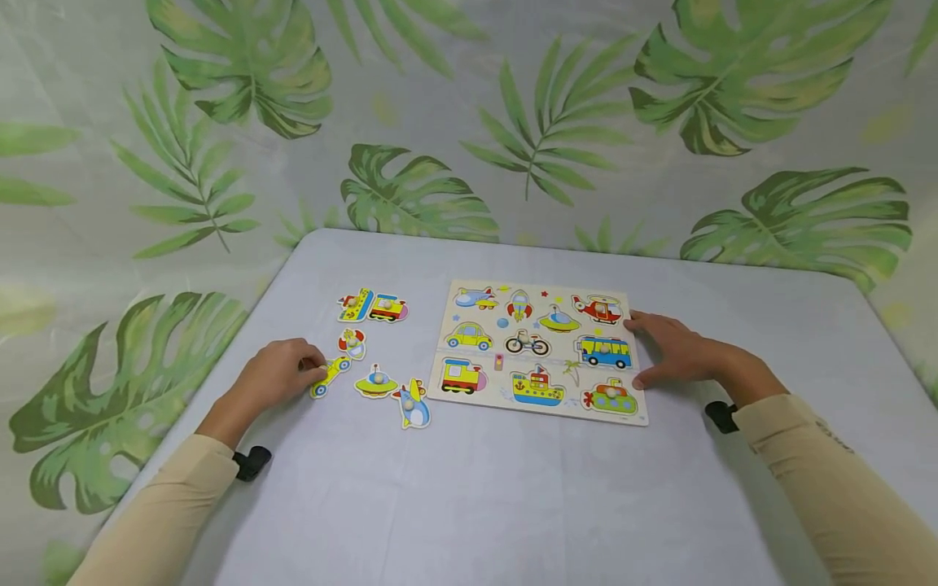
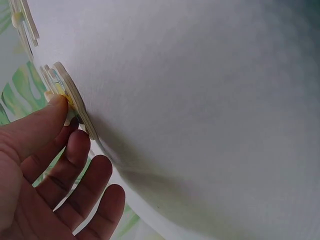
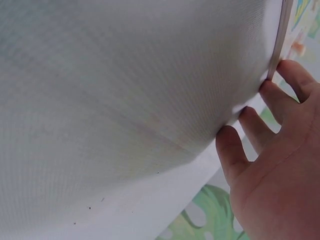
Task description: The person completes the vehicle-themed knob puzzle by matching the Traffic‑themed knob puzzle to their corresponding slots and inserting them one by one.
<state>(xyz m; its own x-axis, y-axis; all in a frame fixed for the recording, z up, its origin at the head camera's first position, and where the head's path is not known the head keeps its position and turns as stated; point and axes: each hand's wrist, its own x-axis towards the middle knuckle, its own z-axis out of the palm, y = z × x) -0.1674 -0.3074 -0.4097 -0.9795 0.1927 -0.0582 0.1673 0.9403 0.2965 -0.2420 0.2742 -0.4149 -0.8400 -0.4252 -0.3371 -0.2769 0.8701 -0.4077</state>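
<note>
While L hand (image 1: 274, 372) pinches, car pc (image 1: 336, 372) (yellow) at fingertips (image 2: 58, 101), nr rocket pc (image 1: 355, 347)

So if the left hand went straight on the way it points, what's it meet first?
Likely the rocket piece, just beyond the yellow car piece that the left hand pinches. How high the car piece sits is unclear, so it might pass over.

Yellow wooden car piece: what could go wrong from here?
The left hand pinches the yellow wooden car piece close beside the red-and-white wooden rocket piece, which lifting might nudge. The right hand touches the pale wooden puzzle board along its right edge; a push might shift it.
</note>
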